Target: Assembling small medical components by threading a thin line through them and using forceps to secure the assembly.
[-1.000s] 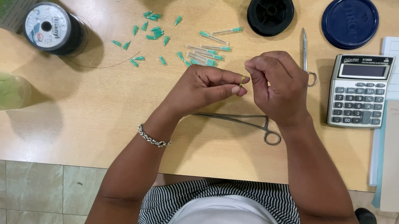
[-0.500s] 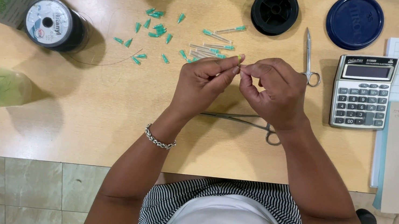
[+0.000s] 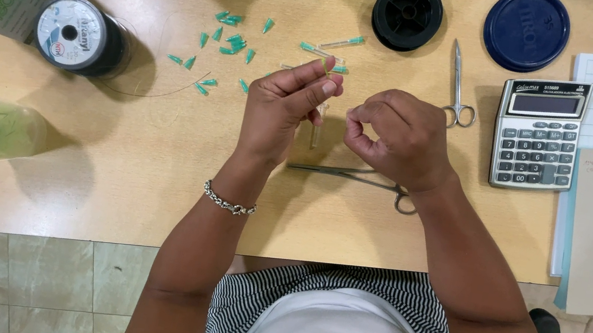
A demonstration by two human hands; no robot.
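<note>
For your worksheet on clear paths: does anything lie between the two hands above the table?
Nothing visible does. The left hand and right hand face each other across an open gap; the forceps lie lower, on the table.

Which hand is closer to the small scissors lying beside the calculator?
The right hand is nearer. It is held just left of the scissors, close to their finger loops, not touching. The left hand is farther left, beyond the right hand, by the scattered green caps.
</note>
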